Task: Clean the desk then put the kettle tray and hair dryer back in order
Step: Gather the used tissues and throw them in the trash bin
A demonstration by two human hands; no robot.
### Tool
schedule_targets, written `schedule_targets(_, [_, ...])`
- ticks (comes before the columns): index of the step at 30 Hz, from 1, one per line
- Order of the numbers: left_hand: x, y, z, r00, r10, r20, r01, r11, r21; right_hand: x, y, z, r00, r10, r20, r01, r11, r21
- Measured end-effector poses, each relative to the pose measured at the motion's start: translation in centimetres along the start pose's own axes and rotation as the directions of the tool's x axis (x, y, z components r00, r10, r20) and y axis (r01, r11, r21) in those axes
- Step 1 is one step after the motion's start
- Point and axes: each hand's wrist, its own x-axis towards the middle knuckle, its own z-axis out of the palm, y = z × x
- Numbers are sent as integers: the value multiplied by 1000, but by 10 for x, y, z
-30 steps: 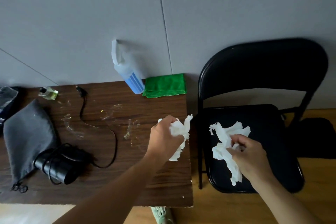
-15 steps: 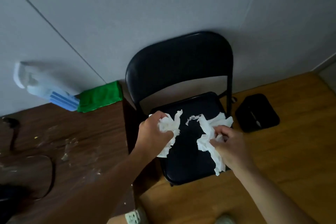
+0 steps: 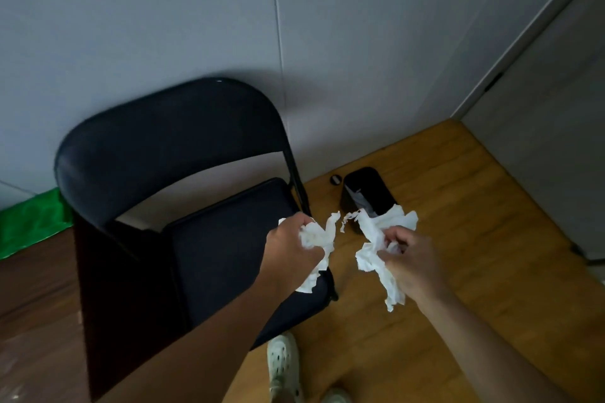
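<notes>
Tissue [image 3: 376, 231] in right hand [image 3: 414, 267] now overlaps bin [image 3: 365, 188], hiding its front

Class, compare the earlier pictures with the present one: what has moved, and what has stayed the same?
The left hand moved rightward from over the desk to the right edge of the chair seat; the right hand moved from over the seat to just before the black bin on the floor. Unchanged: each hand grips its crumpled tissue; nothing was let go.

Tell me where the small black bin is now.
In the head view, the black bin stands on the wooden floor, right of the black chair, just beyond the crumpled tissue in the right hand.
</notes>
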Motion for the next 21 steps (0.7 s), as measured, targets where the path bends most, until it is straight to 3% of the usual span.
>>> schedule_targets(8, [82, 9, 59, 988, -49, 148, 54, 998, -28, 79, 29, -17, 989, 147, 11, -146, 987, -67])
schedule_targets(14, [163, 4, 115, 979, -76, 187, 71, 997, 37, 167, 72, -26, 988, 156, -14, -157, 978, -135])
schedule_targets(21, [263, -8, 201, 959, -105, 263, 87, 993, 78, 285, 143, -26, 982, 177, 71, -162, 972, -171])
